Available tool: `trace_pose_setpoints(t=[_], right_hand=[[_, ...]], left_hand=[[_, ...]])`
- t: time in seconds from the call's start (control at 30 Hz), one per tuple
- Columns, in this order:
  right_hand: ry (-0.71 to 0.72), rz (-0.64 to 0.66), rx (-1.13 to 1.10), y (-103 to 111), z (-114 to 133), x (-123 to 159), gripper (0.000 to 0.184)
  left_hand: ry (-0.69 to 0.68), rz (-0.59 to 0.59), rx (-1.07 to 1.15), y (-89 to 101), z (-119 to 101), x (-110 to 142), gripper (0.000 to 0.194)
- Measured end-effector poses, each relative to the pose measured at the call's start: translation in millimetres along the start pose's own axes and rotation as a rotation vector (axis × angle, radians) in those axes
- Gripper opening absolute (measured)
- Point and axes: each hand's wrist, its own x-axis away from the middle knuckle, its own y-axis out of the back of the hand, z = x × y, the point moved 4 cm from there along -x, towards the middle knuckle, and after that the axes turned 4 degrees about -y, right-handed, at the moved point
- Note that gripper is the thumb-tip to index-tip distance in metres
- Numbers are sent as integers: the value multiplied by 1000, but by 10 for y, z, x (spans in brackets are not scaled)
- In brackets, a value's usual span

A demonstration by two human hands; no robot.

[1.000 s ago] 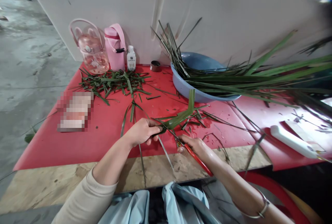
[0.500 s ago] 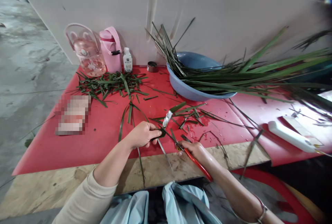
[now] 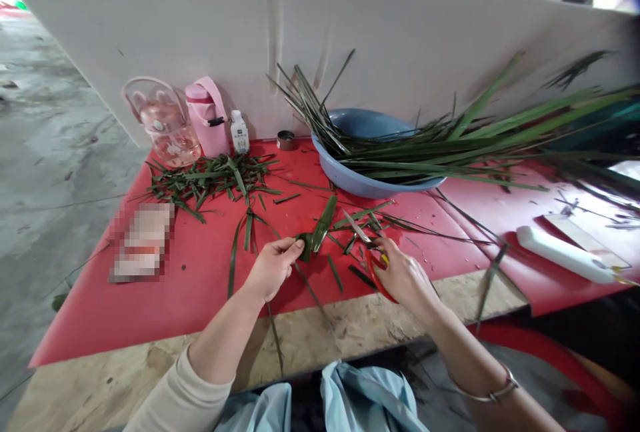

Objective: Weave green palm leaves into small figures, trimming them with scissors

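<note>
My left hand [image 3: 273,265] pinches the folded end of a green leaf strip [image 3: 320,229] just above the red mat [image 3: 190,272]. A little to its right, my right hand [image 3: 405,275] is closed on red-handled scissors [image 3: 367,249], whose blades point up and left over loose leaf trimmings. The two hands are about a hand's width apart. A silver bangle [image 3: 493,392] sits on my right wrist.
A blue basin [image 3: 350,175] holds long green leaves [image 3: 475,142] that trail off to the right. Cut leaf pieces [image 3: 210,175] lie at the back left by a clear jug [image 3: 163,122], a pink flask [image 3: 205,119] and a small bottle [image 3: 239,132]. A white tool [image 3: 563,255] lies at the right.
The scissors swung from below the leaf, handles toward me, up onto the mat at the right. The long leaf end is now cut short in my left hand. The view tilted down.
</note>
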Motion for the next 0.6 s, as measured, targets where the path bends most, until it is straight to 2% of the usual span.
trace_pose_setpoints(t=[0.1, 0.17, 0.27, 0.3, 0.37, 0.43, 0.53, 0.6], right_hand=[[118, 13, 93, 23, 3, -111, 38], [132, -67, 106, 102, 94, -145, 36], [180, -200, -159, 217, 434, -116, 32], [209, -156, -324, 203, 584, -98, 31], [227, 75, -628, 73, 883, -74, 32], [234, 215, -791, -70, 1117, -67, 27], [213, 333, -972, -234, 1272, -108, 28], [237, 388, -1018, -254, 1287, -137, 27]], left_hand=[[-57, -62, 1, 8, -3, -11, 34], [-98, -98, -49, 12, -23, -8, 34], [-134, -147, -124, 11, -56, 10, 32], [-137, -156, -135, 7, -64, 17, 32], [-152, -167, -143, 0, -83, 28, 31], [-171, -171, -135, 2, -101, 33, 29], [-166, -145, -55, 21, -118, 29, 26], [-135, -118, 15, 43, -132, 25, 24]])
